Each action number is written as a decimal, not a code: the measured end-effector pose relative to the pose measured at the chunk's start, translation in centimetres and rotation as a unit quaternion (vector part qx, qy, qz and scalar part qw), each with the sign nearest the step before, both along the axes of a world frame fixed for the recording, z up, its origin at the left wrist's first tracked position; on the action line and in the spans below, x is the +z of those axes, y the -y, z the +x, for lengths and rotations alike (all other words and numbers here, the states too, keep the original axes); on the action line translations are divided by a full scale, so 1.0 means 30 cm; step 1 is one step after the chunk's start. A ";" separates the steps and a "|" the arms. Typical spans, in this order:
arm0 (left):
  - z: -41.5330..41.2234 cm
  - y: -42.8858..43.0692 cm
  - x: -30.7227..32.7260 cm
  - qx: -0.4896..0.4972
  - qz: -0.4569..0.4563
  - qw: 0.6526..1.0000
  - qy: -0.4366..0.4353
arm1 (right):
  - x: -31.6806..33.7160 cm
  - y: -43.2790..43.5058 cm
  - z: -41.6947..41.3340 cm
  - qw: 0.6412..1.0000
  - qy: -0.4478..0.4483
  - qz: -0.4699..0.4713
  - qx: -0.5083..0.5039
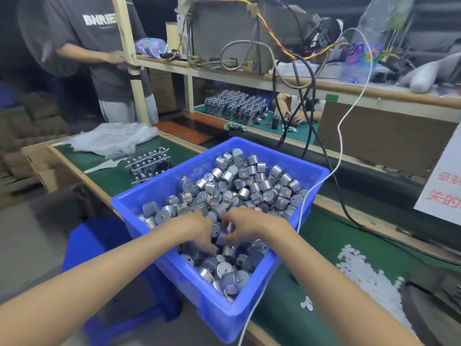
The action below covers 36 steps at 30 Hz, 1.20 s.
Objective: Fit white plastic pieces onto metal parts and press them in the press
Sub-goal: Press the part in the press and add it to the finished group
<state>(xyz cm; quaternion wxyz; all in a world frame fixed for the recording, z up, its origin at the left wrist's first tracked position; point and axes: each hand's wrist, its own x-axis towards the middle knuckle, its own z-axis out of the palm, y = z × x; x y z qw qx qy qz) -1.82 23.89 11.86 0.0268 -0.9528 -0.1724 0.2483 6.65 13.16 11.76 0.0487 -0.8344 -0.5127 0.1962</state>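
Both hands sit in blue bin (212,310), on the heap of metal parts (249,186). Left hand (197,228) and right hand (245,224) have fingers curled down among the parts. The fingertips are buried and blurred, so I cannot tell whether either hand holds anything. White plastic pieces (366,278) lie heaped on green bench (324,236), right of the bin, smeared toward the frame edge.

White letters across the chest of a dark T-shirt (99,20), upper left of the frame, read "BNRIE", the rest hidden by a post. A white sign (441,186) at the right edge bears red Chinese characters, cut off, the lower line starting "关的". The print on the clear bottle (361,53), upper right, is too blurred to read.
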 end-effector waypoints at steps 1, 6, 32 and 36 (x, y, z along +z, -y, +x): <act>-0.002 0.004 0.006 -0.001 -0.012 1.000 0.003 | -0.003 0.003 0.000 1.000 -0.003 0.005 -0.002; -0.032 0.019 0.022 -0.035 -0.040 0.998 -0.041 | -0.002 0.009 -0.002 1.000 -0.016 0.014 -0.007; 0.182 0.572 0.131 0.125 -0.586 0.750 0.278 | 0.040 0.665 0.004 0.883 0.088 0.423 -0.186; 0.201 0.732 0.029 0.094 -0.594 0.767 0.222 | -0.044 0.845 -0.024 0.873 0.058 0.398 -0.275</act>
